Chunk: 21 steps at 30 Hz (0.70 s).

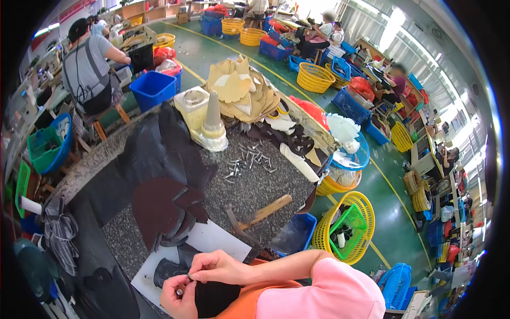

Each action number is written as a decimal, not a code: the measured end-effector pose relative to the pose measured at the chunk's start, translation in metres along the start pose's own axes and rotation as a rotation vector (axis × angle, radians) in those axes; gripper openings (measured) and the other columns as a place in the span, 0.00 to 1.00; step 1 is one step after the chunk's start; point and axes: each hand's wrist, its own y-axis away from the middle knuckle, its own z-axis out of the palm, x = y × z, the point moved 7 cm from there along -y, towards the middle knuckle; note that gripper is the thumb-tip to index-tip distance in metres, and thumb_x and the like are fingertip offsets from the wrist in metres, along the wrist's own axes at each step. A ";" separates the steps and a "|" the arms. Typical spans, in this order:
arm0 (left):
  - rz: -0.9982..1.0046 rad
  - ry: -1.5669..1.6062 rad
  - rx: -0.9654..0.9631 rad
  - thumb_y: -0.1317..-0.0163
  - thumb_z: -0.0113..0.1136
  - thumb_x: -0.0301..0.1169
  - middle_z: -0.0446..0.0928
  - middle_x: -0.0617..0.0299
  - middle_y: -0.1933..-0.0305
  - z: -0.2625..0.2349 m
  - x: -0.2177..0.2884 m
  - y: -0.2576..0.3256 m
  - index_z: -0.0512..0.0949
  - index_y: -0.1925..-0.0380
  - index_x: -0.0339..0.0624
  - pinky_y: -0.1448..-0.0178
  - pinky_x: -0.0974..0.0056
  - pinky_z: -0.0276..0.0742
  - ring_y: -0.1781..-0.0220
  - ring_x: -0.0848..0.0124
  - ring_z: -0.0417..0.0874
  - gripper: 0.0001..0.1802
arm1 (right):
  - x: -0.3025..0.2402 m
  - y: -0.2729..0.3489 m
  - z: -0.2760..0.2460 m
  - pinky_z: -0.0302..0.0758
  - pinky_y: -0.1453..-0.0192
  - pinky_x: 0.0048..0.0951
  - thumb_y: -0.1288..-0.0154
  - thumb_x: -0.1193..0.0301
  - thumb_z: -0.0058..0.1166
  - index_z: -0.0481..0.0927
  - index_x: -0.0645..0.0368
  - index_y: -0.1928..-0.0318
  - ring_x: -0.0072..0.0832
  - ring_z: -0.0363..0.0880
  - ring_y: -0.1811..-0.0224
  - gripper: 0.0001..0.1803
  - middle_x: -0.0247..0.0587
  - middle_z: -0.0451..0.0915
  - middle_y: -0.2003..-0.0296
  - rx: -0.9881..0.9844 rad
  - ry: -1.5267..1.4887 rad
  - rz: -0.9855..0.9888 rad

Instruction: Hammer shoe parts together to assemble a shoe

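Close together over the near edge of the worktop are my left hand (178, 297) and my right hand (217, 266), both closed. The left fingers curl round a small dark metal cylinder (179, 293). Right thumb and forefinger pinch at a tiny spot just above it; what they hold is too small to name. A black piece of material (217, 299) hangs below the right hand. Beside the hands, a white sheet (226, 240) lies under black cut pieces (169, 270). Dark brown cut pieces (159, 207) are stacked beyond it.
A wooden-handled hammer (268, 211) lies on the speckled slab (239, 194). Farther back are several metal fittings (249, 161), a grey cone (213, 114), a pale container (193, 103) and tan patterns (234, 85). A yellow basket (319, 239) stands right; co-workers sit at other tables.
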 end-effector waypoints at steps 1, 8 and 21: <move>0.013 -0.031 -0.030 0.41 0.65 0.26 0.77 0.67 0.71 0.001 0.005 0.000 0.81 0.61 0.43 0.66 0.76 0.67 0.73 0.79 0.70 0.08 | 0.001 0.001 0.001 0.72 0.63 0.18 0.34 0.68 0.57 0.79 0.63 0.63 0.13 0.74 0.68 0.09 0.29 0.77 0.71 -0.027 -0.047 0.045; 0.151 -0.245 -0.063 0.44 0.67 0.24 0.76 0.67 0.75 0.001 0.027 0.001 0.81 0.67 0.39 0.70 0.73 0.66 0.75 0.79 0.68 0.06 | 0.006 0.000 0.002 0.69 0.63 0.18 0.36 0.67 0.59 0.77 0.62 0.67 0.13 0.71 0.68 0.10 0.29 0.77 0.72 -0.037 0.029 -0.027; 0.309 -0.224 -0.165 0.48 0.67 0.20 0.74 0.63 0.71 0.006 0.045 -0.001 0.78 0.71 0.40 0.69 0.70 0.65 0.74 0.72 0.68 0.07 | -0.003 0.003 0.004 0.73 0.56 0.19 0.36 0.70 0.59 0.78 0.64 0.62 0.15 0.76 0.63 0.09 0.31 0.78 0.67 -0.041 -0.090 0.132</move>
